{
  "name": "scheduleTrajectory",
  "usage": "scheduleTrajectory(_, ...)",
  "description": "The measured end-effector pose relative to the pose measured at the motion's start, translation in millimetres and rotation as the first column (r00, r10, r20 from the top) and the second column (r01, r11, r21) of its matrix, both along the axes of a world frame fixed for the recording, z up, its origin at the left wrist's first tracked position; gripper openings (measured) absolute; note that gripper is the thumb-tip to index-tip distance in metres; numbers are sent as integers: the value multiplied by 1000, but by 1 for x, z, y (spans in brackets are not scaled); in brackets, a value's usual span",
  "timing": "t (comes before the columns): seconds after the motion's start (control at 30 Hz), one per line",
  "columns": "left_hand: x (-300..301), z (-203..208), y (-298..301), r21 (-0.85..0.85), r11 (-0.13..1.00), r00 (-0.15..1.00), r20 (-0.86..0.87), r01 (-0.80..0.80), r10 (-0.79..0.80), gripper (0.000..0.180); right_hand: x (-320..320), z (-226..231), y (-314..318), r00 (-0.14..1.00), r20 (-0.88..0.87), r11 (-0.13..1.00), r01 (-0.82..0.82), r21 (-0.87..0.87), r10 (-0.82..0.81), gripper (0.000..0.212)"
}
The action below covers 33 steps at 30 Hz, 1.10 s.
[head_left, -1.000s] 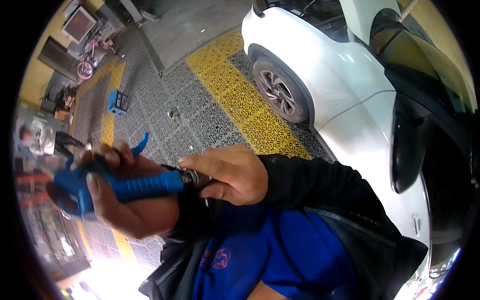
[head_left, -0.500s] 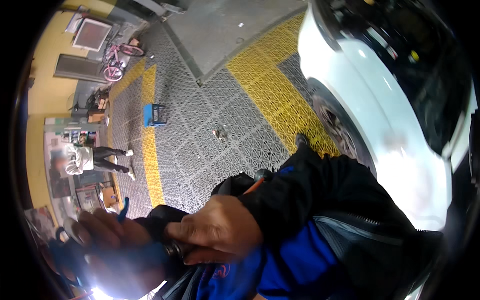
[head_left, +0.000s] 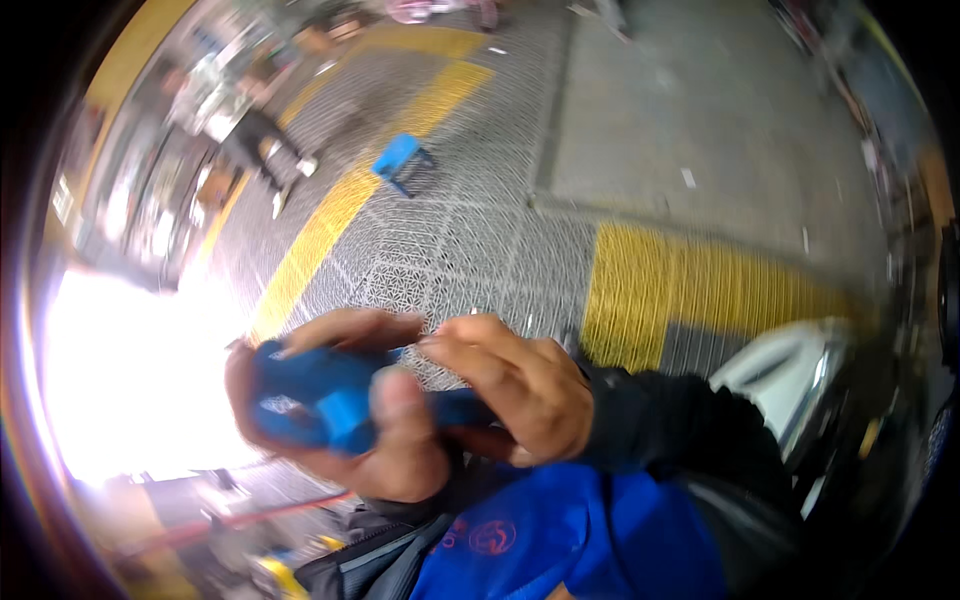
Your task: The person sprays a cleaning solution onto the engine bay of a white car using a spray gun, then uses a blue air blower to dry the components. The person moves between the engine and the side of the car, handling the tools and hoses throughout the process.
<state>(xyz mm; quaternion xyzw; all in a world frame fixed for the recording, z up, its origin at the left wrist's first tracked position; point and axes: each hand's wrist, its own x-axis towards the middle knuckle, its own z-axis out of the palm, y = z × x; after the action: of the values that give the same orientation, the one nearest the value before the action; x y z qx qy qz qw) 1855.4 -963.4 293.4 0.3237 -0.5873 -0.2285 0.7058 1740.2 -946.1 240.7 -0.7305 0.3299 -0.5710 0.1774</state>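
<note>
- Left hand [head_left: 410,465] grips a blue tool [head_left: 345,415], out beyond the blue shirt [head_left: 590,530].
- Right hand [head_left: 540,390] curls at its handle end; I cannot tell whether it grips.
- Grey grid floor [head_left: 480,240] with yellow bands [head_left: 630,290] bears a blue stool [head_left: 398,157]; a person [head_left: 250,140] stands left of it.
- White car [head_left: 775,385] shows only a corner, lower right; earlier, its side loomed large.

Blue tool [head_left: 345,415]: looked plastic, smooth, semi-matt
Floor tiles [head_left: 400,285]: looked plastic, openwork, rough
Slab [head_left: 700,120]: looked concrete, matt
Stool [head_left: 398,152]: looked plastic, smooth
White panel [head_left: 775,375]: looked painted, glossy
Shirt [head_left: 570,530]: was cloth, matt
Sleeve [head_left: 670,420]: was cloth, matt
</note>
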Motion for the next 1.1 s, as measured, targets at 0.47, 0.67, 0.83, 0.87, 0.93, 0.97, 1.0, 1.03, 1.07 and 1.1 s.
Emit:
scheduleTrajectory(0.47, -160, -52, -44, 188, 466, 471, -21, -864, 882, 74, -117, -26, -210, -88, 681, -430, -831, 353, 727, 66)
scheduleTrajectory(0.67, -401, -294, 80, 678, 16, 442, 461, -735, 770, 66, -249, 27, -107, -320, 910, -897, -429, 107, 262, 59)
scheduleTrajectory(0.83, -512, -312, 10, 611, -306, -103, 344, -730, 933, 59, -217, 29, -60, -380, 862, -940, -201, 276, 335, 47)
scheduleTrajectory(0.87, -535, -318, 9, 370, -530, -394, 385, -763, 835, 55, -227, 20, -32, -416, 821, -920, -211, 330, 390, 44)
scheduleTrajectory(0.93, -568, -305, 26, 793, -94, -174, -15, -602, 985, 47, -218, 4, 21, -508, 680, -825, -116, 554, 528, 36)
scheduleTrajectory(0.97, -594, -302, 39, 867, 198, -80, -262, -457, 962, 45, -220, -14, 46, -623, 562, -784, -137, 606, 544, 30)
scheduleTrajectory(1.0, -618, -306, 43, 891, 138, -169, -231, -433, 958, 43, -226, -36, 69, -722, 429, -738, -165, 655, 543, 26)
scheduleTrajectory(1.03, -637, -312, 48, 910, 77, -251, -192, -407, 949, 41, -235, -56, 85, -797, 243, -665, -246, 705, 553, 21)
scheduleTrajectory(1.07, -653, -316, 53, 925, 20, -340, -159, -378, 927, 39, -250, -65, 100, -847, 42, -590, -333, 735, 530, 17)
scheduleTrajectory(1.1, -665, -320, 64, 925, 6, -348, -149, -381, 925, 40, -265, -72, 116, -872, -70, -537, -360, 763, 485, 17)
